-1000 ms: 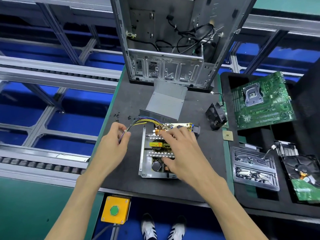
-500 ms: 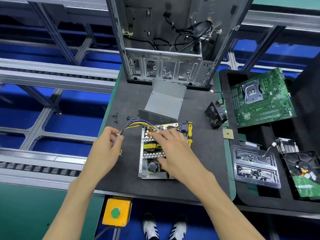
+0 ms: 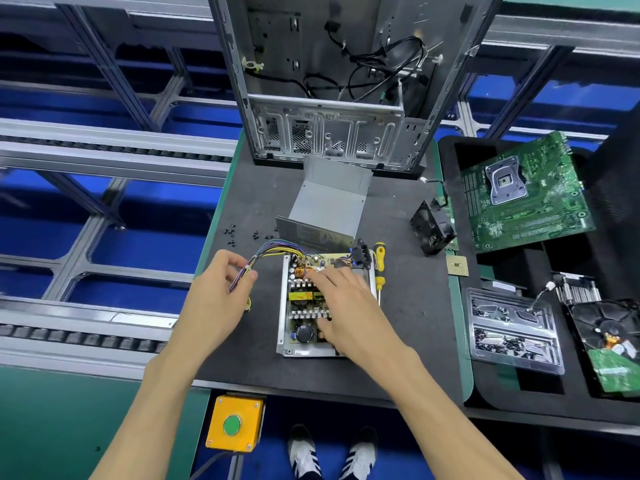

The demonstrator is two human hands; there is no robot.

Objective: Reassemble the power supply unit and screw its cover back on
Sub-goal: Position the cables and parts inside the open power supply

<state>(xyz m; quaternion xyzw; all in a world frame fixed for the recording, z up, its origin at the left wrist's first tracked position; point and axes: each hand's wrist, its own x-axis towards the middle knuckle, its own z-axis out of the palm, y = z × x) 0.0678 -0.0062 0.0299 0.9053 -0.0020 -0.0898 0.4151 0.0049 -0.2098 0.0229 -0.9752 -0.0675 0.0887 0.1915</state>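
While the cover is off: treat everything below as judgement from one view, operator.
power supply (image 3: 304, 306): open metal tray with the circuit board seated in it, flat on the black tabletop (image 3: 408, 327) in front of you, between your two arms.
handling: the tray looks stiff and fairly heavy for its size; the board parts look fragile, so you should lift by the tray's side walls, not by the coil or heat sinks.
left hand (image 3: 221, 292): fingers curled around the wire bundle (image 3: 266, 251), pinching it just left of the tray.
wires: soft and springy; hold them near the board end so they don't pull on the solder joints.
right hand (image 3: 349, 306): spread flat, fingers straight, pressing on top of the board; holding nothing.
cover (image 3: 329, 202): bent grey sheet metal, standing just behind the tray; light, thin edges likely sharp, so grip the flat faces.
screwdriver (image 3: 380, 268): yellow handle, lying just beside the tray's right wall.
screws (image 3: 242, 233): small black ones, loose on the tabletop behind your left hand; easy to scatter.
writing: a label shows on the cover's lower flap, too small to read; no brand legible anywhere.
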